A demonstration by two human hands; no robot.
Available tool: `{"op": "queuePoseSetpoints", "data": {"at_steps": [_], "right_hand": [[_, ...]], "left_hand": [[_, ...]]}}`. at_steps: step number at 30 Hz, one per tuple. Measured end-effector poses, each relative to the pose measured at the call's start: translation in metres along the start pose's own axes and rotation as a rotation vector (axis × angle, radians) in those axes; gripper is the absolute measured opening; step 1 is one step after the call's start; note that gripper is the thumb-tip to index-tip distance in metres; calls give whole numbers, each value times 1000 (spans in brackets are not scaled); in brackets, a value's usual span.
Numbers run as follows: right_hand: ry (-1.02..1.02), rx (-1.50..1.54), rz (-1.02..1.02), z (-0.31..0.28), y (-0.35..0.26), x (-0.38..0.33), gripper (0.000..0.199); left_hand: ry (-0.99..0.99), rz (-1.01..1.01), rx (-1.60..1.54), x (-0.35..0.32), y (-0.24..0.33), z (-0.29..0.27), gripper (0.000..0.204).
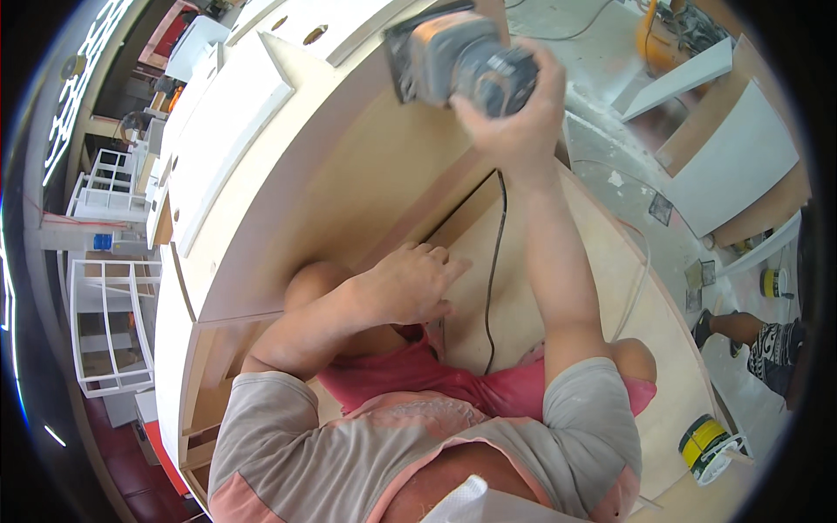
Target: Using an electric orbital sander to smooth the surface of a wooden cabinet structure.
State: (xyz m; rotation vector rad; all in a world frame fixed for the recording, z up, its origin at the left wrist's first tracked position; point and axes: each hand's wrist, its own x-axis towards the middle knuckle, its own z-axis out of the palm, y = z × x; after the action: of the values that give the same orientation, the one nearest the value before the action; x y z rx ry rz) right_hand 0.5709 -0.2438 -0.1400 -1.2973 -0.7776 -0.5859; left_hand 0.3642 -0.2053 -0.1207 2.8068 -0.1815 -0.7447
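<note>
Holding the sander (471, 61) up high, my right hand (520, 139) is curled round its fat round end, thumb on one side and fingers on the other. I think I grip it there because that end fits my palm and leaves the flat pad (401, 65) bare. The pad is to the left of my hand, turned toward the curved wall (375, 166). I cannot tell if it touches the wall.

My left hand (410, 283) is lower down and nearer to me. Its fingers are loose and a bit bent, and I see nothing in it. It is over by my knee, in front of the wall, maybe so it is well away from the pad.

A black cord (493, 288) hangs below my right hand and runs down between my two arms to my lap. Perhaps it hangs there so that my arms can move. I cannot see where it joins on.

I sit on a pale board (575, 288), down below both hands, which likely lets me get close to the wall. Far to the right of my right hand, and lower, stands a yellow and black tub (706, 444), out past my knee.
</note>
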Motion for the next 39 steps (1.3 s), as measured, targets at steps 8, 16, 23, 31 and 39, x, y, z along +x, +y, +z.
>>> {"op": "queuePoseSetpoints", "data": {"at_steps": [8, 16, 23, 31, 39], "right_hand": [[178, 655, 663, -8, 17, 31, 84], [68, 14, 268, 6, -15, 7, 78], [143, 217, 588, -2, -7, 19, 76], [108, 133, 499, 5, -3, -4, 77], [89, 109, 467, 2, -16, 7, 78]], "left_hand": [[-4, -57, -65, -11, -5, 1, 57], [21, -83, -51, -15, -8, -6, 53], [54, -48, -51, -12, -8, -4, 53], [35, -127, -79, -16, -9, -9, 56], [7, -83, -74, -8, -7, -10, 57]]}}
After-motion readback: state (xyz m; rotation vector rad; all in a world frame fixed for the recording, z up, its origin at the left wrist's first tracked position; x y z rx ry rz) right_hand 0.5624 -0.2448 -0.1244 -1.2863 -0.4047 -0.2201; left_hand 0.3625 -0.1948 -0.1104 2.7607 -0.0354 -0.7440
